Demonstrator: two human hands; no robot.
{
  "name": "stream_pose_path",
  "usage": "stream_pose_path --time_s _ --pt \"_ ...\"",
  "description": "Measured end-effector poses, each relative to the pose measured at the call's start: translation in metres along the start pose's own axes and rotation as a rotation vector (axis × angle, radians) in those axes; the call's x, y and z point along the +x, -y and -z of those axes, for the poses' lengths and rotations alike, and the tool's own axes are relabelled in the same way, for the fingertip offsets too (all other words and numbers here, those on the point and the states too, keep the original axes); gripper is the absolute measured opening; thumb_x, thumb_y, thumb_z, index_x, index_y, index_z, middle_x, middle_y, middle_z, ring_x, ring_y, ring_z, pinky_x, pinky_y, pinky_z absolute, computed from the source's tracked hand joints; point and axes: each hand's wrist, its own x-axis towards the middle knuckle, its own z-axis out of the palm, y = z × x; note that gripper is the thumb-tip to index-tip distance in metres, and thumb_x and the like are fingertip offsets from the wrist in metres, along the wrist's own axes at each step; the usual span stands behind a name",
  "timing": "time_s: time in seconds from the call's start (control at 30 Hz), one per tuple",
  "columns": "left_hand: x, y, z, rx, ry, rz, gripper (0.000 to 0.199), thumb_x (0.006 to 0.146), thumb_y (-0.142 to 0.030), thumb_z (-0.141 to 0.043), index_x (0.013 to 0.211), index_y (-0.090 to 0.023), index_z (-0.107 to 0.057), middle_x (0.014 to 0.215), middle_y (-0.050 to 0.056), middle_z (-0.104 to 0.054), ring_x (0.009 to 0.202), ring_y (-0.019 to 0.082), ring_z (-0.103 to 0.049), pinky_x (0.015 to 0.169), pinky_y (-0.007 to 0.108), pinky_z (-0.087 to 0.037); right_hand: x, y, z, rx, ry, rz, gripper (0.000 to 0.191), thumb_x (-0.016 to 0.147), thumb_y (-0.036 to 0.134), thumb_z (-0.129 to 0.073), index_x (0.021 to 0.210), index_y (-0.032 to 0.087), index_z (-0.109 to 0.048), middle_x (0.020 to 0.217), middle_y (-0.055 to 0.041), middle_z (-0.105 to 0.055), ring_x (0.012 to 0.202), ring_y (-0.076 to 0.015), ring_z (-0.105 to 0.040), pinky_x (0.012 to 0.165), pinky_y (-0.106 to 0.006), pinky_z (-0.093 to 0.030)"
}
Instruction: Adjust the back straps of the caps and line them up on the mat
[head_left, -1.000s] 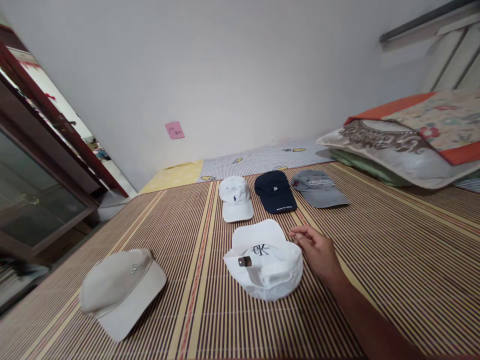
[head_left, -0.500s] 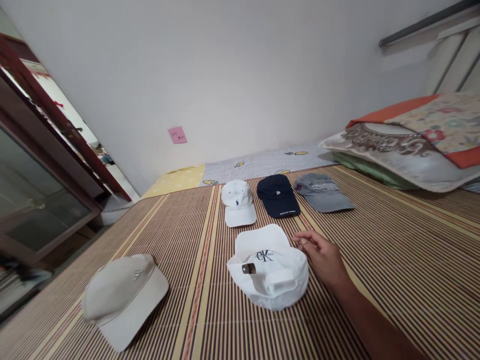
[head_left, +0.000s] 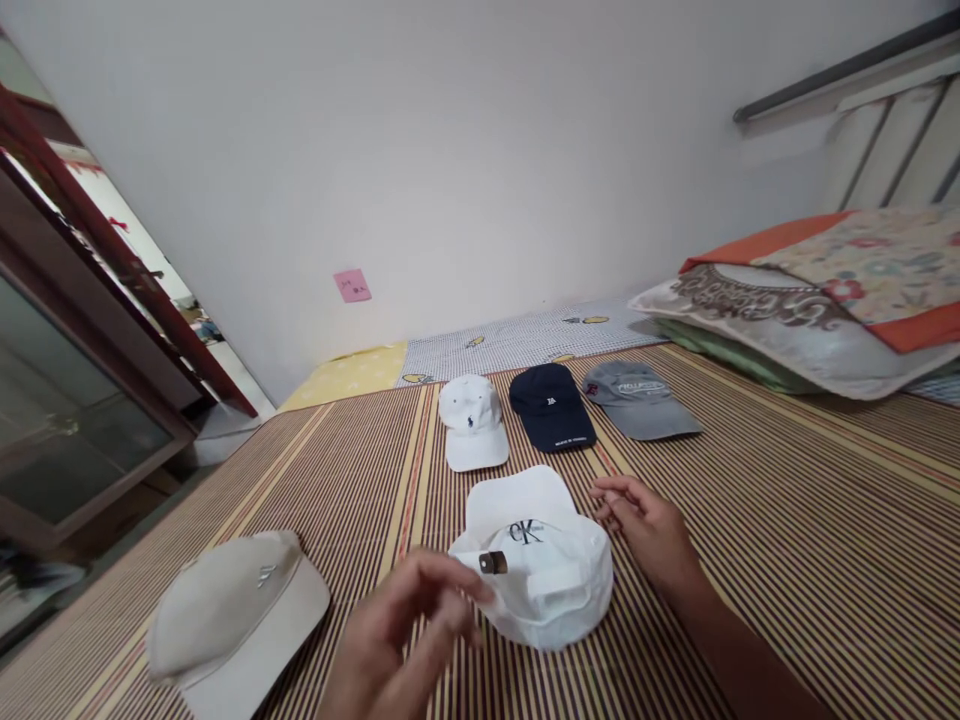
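A white baseball cap with dark CK letters (head_left: pixel 562 575) lies in front of me, its back opening and strap facing me and its brim pointing away. A metal buckle shows at the strap's loose end. My left hand (head_left: pixel 409 635), slightly blurred, reaches over the cap's left edge with thumb and fingers apart; whether it touches the cap I cannot tell. Just right of the cap hovers my right hand (head_left: pixel 649 530), fingers loosely bent and holding nothing. Left of my left hand sits a beige cap (head_left: pixel 232 620), its brim toward the lower right.
Beyond the CK cap, a white cap (head_left: pixel 472 420), a navy cap (head_left: pixel 551 405) and a grey cap (head_left: pixel 641 400) form a row on the striped mat (head_left: pixel 360 480). Stacked pillows (head_left: pixel 795 300) lie at the right. A wall (head_left: pixel 480 150) with a pink note (head_left: pixel 352 285) stands behind.
My left hand has come into view from below, to the CK cap's left side. My right hand stays beside the cap. The view has tilted up slightly.
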Motion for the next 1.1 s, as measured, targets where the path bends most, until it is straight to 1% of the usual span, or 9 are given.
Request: stream_pose_path --time_s 0.07,0.13,0.23,0.37,0.5,0.7,0.9,1.0,1.1 --pt "0.02 0.009 0.003 0.1 -0.11 0.016 0.026 0.094 -0.048 -0.067 0.104 -0.025 -0.072 0.077 0.0 -0.064 0.071 0.018 -0.058 0.069 0.032 -0.049 0.001 0.0 0.001 0.002 -0.005 -0.005 0.035 0.077 0.046 -0.065 0.096 0.018 -0.072 0.093 -0.0144 -0.08 0.067 -0.023 -0.072 0.058 -0.033 -0.055" --pt "0.033 0.022 0.002 0.15 -0.168 0.067 0.034 0.093 -0.053 -0.065 0.11 -0.024 -0.07 0.064 -0.005 -0.049 0.062 0.016 -0.049 0.061 0.029 -0.041 0.002 0.0 0.001 0.004 -0.008 -0.009 0.034 0.077 0.046 -0.065 0.095 0.018 -0.072 0.092 -0.0145 -0.08 0.067 -0.0235 -0.072 0.058 -0.033 -0.055" --pt "0.042 0.041 -0.002 0.176 -0.142 0.127 0.042 0.091 -0.053 -0.064 0.12 -0.022 -0.066 0.061 -0.008 -0.038 0.059 0.015 -0.04 0.058 0.027 -0.032 0.003 -0.004 0.003 0.003 -0.005 -0.008 0.034 0.077 0.046 -0.066 0.094 0.018 -0.072 0.091 -0.0144 -0.08 0.066 -0.0236 -0.072 0.057 -0.033 -0.055" --pt "0.048 0.058 -0.006 0.221 -0.022 0.171 0.043 0.086 -0.044 -0.066 0.124 -0.023 -0.063 0.062 -0.008 -0.039 0.06 0.016 -0.04 0.059 0.028 -0.03 0.004 -0.008 0.004 -0.019 0.005 -0.005 0.032 0.079 0.045 -0.065 0.095 0.018 -0.072 0.094 -0.0139 -0.08 0.067 -0.0228 -0.072 0.059 -0.033 -0.056" --pt "0.052 0.068 -0.008 0.224 0.023 0.216 0.038 0.084 -0.041 -0.067 0.117 -0.023 -0.064 0.061 -0.009 -0.038 0.059 0.014 -0.035 0.056 0.027 -0.026 0.004 -0.011 0.004 -0.025 0.01 -0.004 0.031 0.079 0.044 -0.065 0.095 0.018 -0.072 0.093 -0.0137 -0.08 0.066 -0.0219 -0.072 0.061 -0.033 -0.057" --pt "0.055 0.065 -0.014 0.071 0.081 0.239 0.025 0.088 -0.042 -0.066 0.101 -0.022 -0.063 0.062 -0.007 -0.045 0.054 0.011 -0.033 0.051 0.022 -0.025 0.003 -0.012 0.005 -0.017 -0.002 0.011 0.03 0.079 0.043 -0.065 0.095 0.018 -0.073 0.092 -0.0133 -0.08 0.065 -0.0214 -0.072 0.058 -0.032 -0.057" --pt "0.057 0.067 -0.012 -0.074 0.123 0.203 0.033 0.092 -0.053 -0.066 0.093 -0.021 -0.058 0.065 -0.009 -0.048 0.042 0.005 -0.027 0.039 0.018 -0.021 0.002 -0.009 0.006 -0.012 -0.012 0.003 0.029 0.078 0.042 -0.066 0.093 0.018 -0.073 0.091 -0.0128 -0.08 0.065 -0.0214 -0.072 0.058 -0.032 -0.057" --pt "0.058 0.07 -0.008 -0.14 0.133 0.168 0.035 0.094 -0.054 -0.065 0.093 -0.02 -0.058 0.068 -0.008 -0.053 0.039 0.003 -0.032 0.038 0.017 -0.023 0.002 -0.007 0.006 -0.008 -0.01 0.008 0.027 0.079 0.041 -0.066 0.092 0.018 -0.073 0.09 -0.0127 -0.08 0.064 -0.0213 -0.071 0.058 -0.032 -0.057" --pt "0.06 0.071 -0.007 -0.197 0.165 0.133 0.033 0.094 -0.051 -0.067 0.094 -0.018 -0.061 0.062 -0.007 -0.056 0.045 0.005 -0.046 0.049 0.017 -0.034 0.001 -0.009 0.006 -0.016 -0.006 0.017 0.028 0.08 0.041 -0.065 0.093 0.018 -0.073 0.09 -0.0127 -0.08 0.064 -0.0213 -0.071 0.059 -0.033 -0.057"
